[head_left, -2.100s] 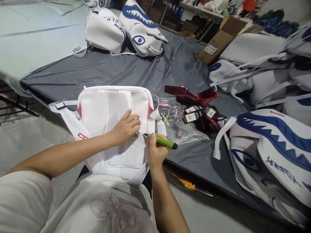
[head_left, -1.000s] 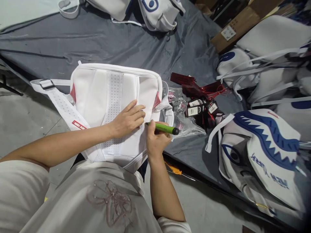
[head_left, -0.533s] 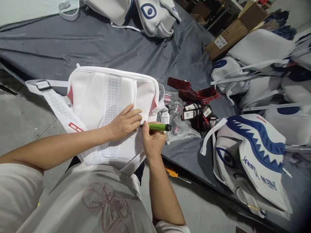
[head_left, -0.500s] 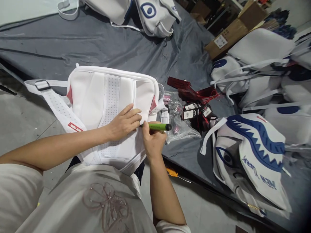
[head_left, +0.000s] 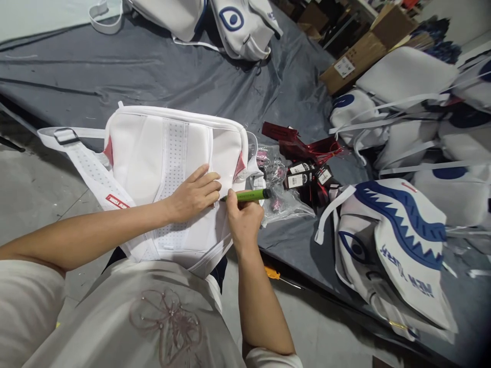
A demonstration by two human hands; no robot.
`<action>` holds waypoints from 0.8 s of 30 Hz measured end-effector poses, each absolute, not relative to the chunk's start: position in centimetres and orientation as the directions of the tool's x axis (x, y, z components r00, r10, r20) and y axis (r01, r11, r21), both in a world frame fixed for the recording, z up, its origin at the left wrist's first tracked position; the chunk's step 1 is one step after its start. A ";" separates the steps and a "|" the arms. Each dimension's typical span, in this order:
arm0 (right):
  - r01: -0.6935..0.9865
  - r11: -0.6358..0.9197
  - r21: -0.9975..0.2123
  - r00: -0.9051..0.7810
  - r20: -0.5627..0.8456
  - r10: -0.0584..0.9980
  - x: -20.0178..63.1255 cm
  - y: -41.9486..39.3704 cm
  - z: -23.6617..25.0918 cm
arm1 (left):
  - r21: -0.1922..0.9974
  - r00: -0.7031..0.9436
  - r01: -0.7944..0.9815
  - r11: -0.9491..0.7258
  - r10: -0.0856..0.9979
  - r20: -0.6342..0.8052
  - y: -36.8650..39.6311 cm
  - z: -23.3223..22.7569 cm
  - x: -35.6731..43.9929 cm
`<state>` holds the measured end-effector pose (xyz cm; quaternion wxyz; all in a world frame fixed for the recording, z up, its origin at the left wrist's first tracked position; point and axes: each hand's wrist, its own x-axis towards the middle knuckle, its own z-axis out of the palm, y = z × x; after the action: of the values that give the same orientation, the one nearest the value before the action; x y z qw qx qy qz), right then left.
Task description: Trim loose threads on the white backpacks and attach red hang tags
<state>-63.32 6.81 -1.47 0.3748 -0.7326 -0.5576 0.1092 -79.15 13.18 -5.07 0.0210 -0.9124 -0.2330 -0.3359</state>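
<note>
A white backpack [head_left: 134,148] lies back side up at the table's near edge, partly against my body. My left hand [head_left: 195,194] rests flat on its back panel, fingers stretched toward a raised seam. My right hand [head_left: 245,225] grips a green marker [head_left: 249,195], its dark butt end pointing right. The marker's dark tip is close to the panel, just beside my left fingertips; whether it touches cannot be made out. A perforated strap [head_left: 95,176] with a red label and a black buckle hangs off the backpack's left side.
Right of the backpack lie clear plastic bags [head_left: 274,174], black hang tags [head_left: 307,179] and red tags [head_left: 287,135]. A shark-mouth backpack [head_left: 402,230] and several others fill the table's right. An orange-handled screwdriver-like tool [head_left: 272,272] lies below the edge. A cardboard box [head_left: 356,56] stands behind.
The marker has tilted slightly, its butt end a little higher, and my right hand has shifted very slightly. My left hand stays put on the backpack. The whole view has drifted slightly.
</note>
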 end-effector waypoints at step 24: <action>0.787 -0.089 -0.610 0.337 0.305 0.891 -64.4 7.1 -3.2 | -0.029 0.917 0.196 -0.980 0.173 0.360 18.1 -0.8 -80.5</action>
<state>-64.38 7.08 -3.23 0.3594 -0.7345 -0.5712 0.0718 -80.54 18.10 -0.80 0.0322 -0.9785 -0.0943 -0.1808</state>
